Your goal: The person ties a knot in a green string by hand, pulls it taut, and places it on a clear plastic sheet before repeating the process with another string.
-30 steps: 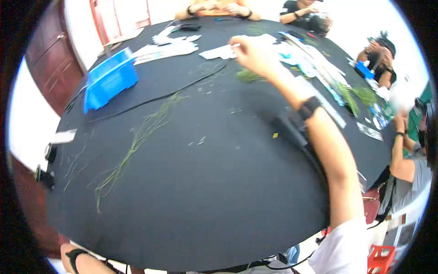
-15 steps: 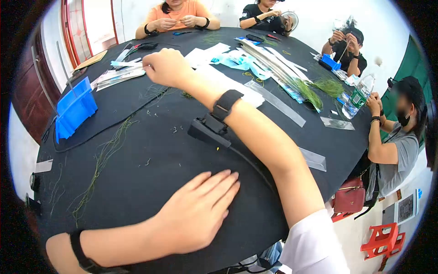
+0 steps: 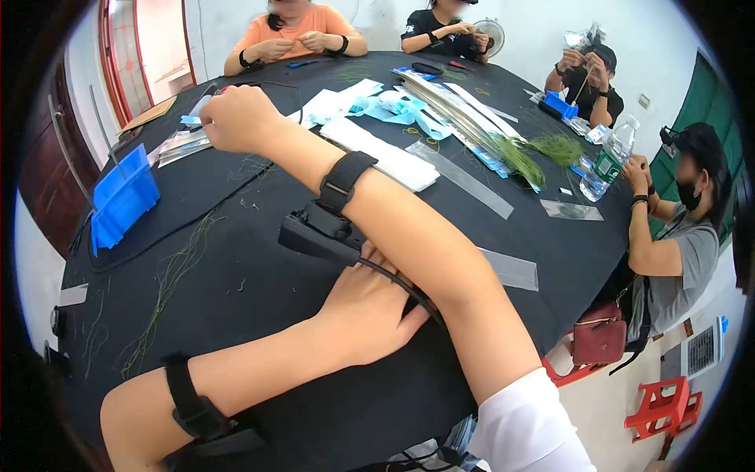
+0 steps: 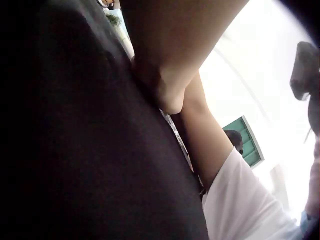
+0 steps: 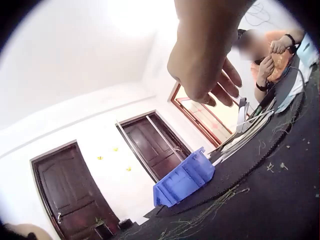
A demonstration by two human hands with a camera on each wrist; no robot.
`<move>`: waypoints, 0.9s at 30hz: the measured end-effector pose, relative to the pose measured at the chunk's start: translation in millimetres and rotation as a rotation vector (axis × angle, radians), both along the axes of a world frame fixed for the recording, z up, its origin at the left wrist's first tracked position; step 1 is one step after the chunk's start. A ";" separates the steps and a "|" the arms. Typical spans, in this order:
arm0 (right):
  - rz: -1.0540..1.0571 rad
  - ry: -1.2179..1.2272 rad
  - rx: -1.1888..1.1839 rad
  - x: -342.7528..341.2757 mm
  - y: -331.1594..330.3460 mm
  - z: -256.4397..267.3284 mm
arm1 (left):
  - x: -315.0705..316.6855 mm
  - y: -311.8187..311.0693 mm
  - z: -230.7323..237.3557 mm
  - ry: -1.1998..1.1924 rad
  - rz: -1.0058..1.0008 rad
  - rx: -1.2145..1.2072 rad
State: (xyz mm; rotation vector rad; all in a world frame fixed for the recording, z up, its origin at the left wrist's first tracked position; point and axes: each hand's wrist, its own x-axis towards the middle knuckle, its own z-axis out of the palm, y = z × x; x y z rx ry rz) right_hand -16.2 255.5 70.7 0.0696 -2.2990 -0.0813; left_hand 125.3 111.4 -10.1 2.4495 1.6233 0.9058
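My right hand (image 3: 240,118) reaches over the far left part of the table, its fingers loosely bent. In the right wrist view its fingers (image 5: 227,90) hang down with nothing between them. Just beyond it lie papers (image 3: 182,146) and a light blue strip (image 3: 191,120). My left hand (image 3: 370,311) rests palm down low over the black cloth, its thumb stretched toward the right. My right forearm and its wrist camera (image 3: 314,232) hide the left fingertips in the head view. Thin green strands (image 3: 173,275) lie on the cloth left of my left hand.
A blue bin (image 3: 126,200) stands at the left, a black cable (image 3: 200,216) running beside it. White sheets (image 3: 381,153), clear plastic strips (image 3: 468,182), green grass-like bunches (image 3: 515,161) and a water bottle (image 3: 609,161) lie or stand right of centre. Several people sit around the table.
My right hand has moved a little further left, toward the papers. My left hand came into view and slid right and forward, its fingers now under the right forearm.
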 end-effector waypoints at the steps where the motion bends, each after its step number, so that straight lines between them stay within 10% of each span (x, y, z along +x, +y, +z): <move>1: -0.014 -0.032 0.015 -1.0 -2.6 1.1 | -1.9 1.4 -1.4 -0.052 0.025 0.011; 9: 0.056 0.089 -0.060 3.2 -0.9 19.0 | -4.5 6.8 1.6 -0.643 0.129 -0.166; 17: 0.076 0.004 -0.022 21.1 1.2 28.4 | 3.2 16.2 -10.5 -0.644 0.255 0.040; 23: -0.032 -0.280 0.006 80.8 27.0 45.7 | -8.7 16.9 -6.4 -0.517 0.379 -0.017; 27: -0.185 -0.889 -0.332 166.2 19.9 37.0 | -9.9 17.1 -4.1 -0.643 0.432 -0.041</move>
